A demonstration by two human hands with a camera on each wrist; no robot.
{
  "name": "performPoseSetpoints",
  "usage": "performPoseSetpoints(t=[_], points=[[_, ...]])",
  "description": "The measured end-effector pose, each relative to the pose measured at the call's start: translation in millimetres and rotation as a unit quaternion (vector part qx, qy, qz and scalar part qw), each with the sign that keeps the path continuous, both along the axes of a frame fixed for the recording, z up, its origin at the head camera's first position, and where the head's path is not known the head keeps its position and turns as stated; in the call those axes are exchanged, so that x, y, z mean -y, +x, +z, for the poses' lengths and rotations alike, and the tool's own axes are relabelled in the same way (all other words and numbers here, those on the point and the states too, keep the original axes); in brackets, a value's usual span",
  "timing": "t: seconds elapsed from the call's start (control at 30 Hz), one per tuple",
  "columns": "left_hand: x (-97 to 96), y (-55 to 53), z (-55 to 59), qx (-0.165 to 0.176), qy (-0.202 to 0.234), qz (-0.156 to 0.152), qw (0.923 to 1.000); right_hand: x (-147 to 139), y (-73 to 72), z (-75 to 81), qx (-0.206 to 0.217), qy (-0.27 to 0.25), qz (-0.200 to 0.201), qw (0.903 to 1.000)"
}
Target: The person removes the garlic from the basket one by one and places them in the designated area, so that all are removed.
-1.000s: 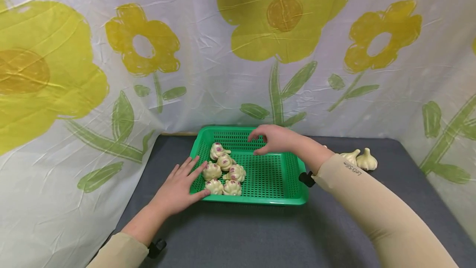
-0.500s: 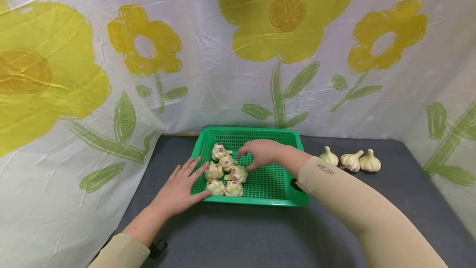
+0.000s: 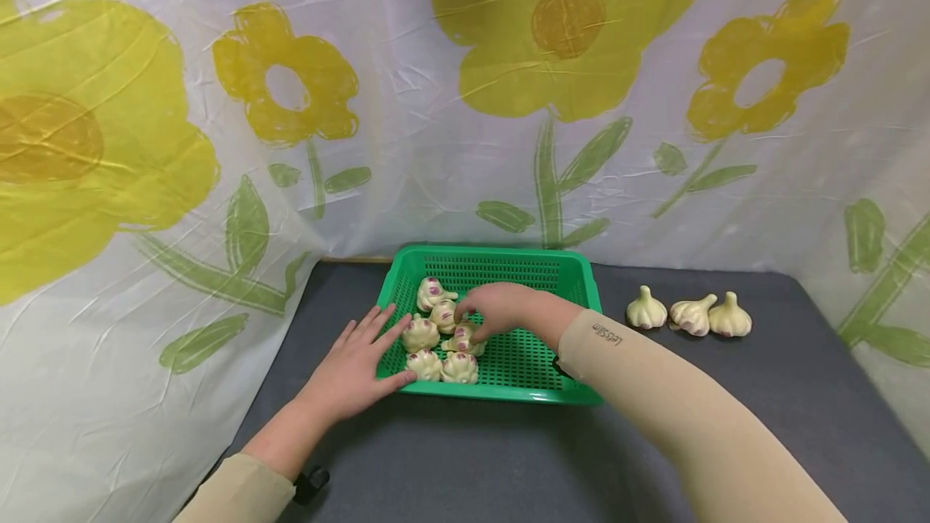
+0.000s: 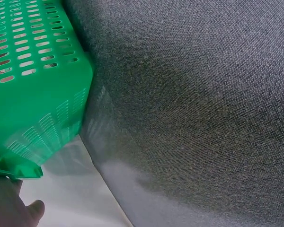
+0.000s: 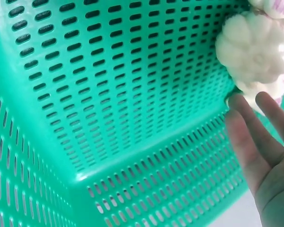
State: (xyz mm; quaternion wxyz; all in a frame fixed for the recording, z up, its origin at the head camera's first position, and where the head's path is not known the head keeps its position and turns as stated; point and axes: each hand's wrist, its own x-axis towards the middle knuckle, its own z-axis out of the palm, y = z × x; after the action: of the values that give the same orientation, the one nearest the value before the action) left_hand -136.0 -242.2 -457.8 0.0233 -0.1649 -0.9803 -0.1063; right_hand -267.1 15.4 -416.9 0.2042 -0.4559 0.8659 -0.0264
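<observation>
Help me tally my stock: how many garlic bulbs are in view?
9 garlic bulbs: six in the left half of the green basket, back to front one, one, two, two; three side by side on the table to its right. The right hand could hide more.

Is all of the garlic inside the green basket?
No, three garlic bulbs sit on the dark tabletop, outside the green basket.

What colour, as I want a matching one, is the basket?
The basket is green, seen best in the head view.
</observation>
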Motion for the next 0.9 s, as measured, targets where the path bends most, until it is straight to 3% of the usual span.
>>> performPoseSetpoints(t=[0.4,0.9], points=[[0.2,-0.9,-0.3,0.005,0.001,0.004,1.0,2,-3.2,-10.7,0.025,0.001,-0.011,0.9996],[0.1,0.0,-0.4,0.006,0.001,0.005,1.0,-17,-7.1,-6.8,0.061,0.005,-0.031,0.9976]])
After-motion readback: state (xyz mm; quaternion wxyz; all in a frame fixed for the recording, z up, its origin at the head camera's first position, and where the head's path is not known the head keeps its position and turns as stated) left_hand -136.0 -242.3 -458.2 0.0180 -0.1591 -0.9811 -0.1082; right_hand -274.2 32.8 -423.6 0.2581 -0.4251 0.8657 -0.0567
